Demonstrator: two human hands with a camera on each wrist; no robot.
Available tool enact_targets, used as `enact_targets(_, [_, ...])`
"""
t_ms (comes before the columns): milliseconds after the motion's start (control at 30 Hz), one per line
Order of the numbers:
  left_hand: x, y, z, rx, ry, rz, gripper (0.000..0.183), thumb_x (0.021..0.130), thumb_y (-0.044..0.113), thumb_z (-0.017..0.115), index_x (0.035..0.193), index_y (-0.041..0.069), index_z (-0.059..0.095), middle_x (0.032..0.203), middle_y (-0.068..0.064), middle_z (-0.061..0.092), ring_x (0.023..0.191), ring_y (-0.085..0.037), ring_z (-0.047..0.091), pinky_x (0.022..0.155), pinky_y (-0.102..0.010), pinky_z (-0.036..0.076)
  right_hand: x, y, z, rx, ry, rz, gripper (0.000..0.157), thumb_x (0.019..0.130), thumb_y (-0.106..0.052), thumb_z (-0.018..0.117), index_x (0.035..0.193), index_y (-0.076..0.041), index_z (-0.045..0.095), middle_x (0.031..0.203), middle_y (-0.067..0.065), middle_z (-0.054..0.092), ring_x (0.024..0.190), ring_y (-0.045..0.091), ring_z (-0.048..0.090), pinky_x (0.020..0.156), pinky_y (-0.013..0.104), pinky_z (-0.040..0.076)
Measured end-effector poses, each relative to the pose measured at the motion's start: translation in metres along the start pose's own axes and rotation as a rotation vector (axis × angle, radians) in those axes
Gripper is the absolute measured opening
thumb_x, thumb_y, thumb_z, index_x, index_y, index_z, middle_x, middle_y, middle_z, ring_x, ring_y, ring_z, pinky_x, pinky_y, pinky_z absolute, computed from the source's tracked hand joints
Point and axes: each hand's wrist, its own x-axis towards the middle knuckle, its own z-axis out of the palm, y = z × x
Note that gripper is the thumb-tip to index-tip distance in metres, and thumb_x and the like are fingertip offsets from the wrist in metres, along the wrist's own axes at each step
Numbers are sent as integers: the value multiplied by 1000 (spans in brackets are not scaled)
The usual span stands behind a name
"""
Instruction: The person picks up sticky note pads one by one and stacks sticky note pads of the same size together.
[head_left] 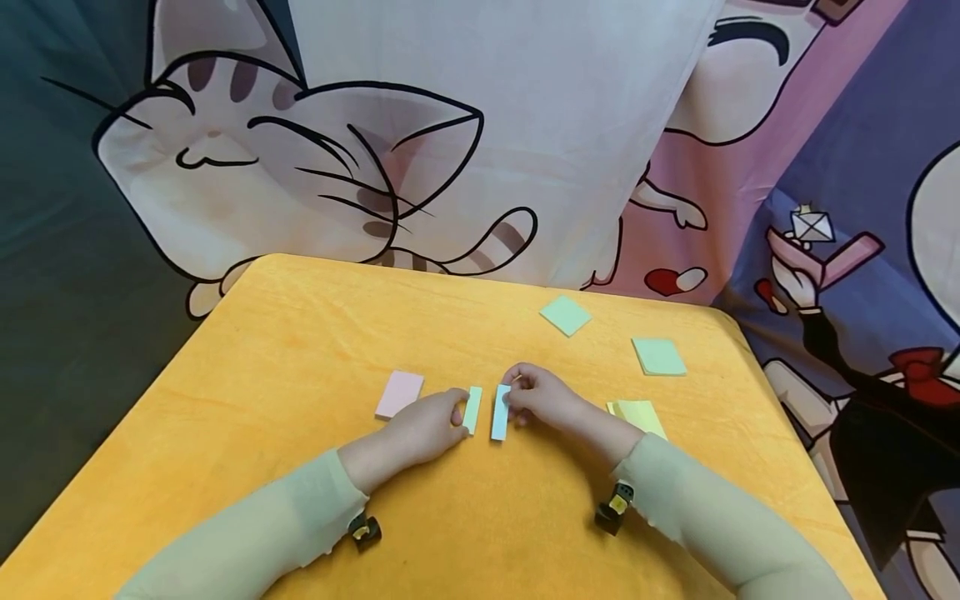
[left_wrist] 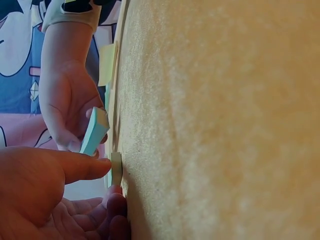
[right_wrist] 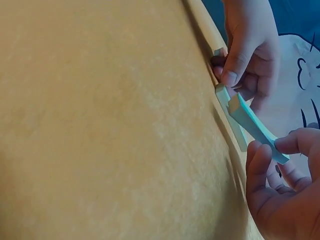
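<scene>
My left hand (head_left: 427,427) is at a narrow pale green sticky-note pad (head_left: 472,410) lying on the table, with thumb and finger at its edges. In the left wrist view, fingertips touch this pad (left_wrist: 116,169) from two sides. To its right, my right hand (head_left: 546,398) pinches one end of a narrow light blue sticky-note pad (head_left: 500,412). The blue pad (right_wrist: 257,131) is tilted and slightly bent in the right wrist view, partly overlapping the green one (right_wrist: 231,117). A square pink sticky-note pad (head_left: 399,393) lies beside my left hand.
Two square mint-green pads, one at the back (head_left: 566,316) and one further right (head_left: 659,357), lie on the yellow table (head_left: 315,333). Yellow sticky notes (head_left: 636,416) sit partly behind my right forearm. A printed cloth (head_left: 510,142) hangs behind the table's far edge.
</scene>
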Motion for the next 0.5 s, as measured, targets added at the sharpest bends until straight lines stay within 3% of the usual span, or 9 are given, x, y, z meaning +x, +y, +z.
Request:
enact_targets(200, [1,0,-1,-13,3,9,50,93,19,66,138,3,52,85,7,57,71,-10,52,65,-28,41,9,-2,6,49,-16,27,21,93,-3,58,113,1,52,83,12,60,69,22,64,61,32,53])
enact_targets(300, [1,-1,-1,-6,15,8,44,95,17,59,138,5,55,104,0,67,81,-13,55,72,-31,44,13,-3,9,77,-29,43,24,93,-4,59,116,3,51,84,12,60,71,21,65,62,30,53])
enact_targets(400, [1,-1,-1,4,23,10,41,98,16,52,138,6,56,126,-7,64,91,-17,56,81,-35,45,16,-4,13,103,-32,63,25,95,-5,58,117,3,50,86,12,60,74,21,65,63,30,54])
enact_targets(500, [2,-2,-1,0,12,10,40,102,17,47,139,6,55,133,-9,61,105,-17,59,90,-39,47,20,-5,15,137,-30,86,24,96,-5,57,118,1,50,86,13,59,73,20,63,63,30,54])
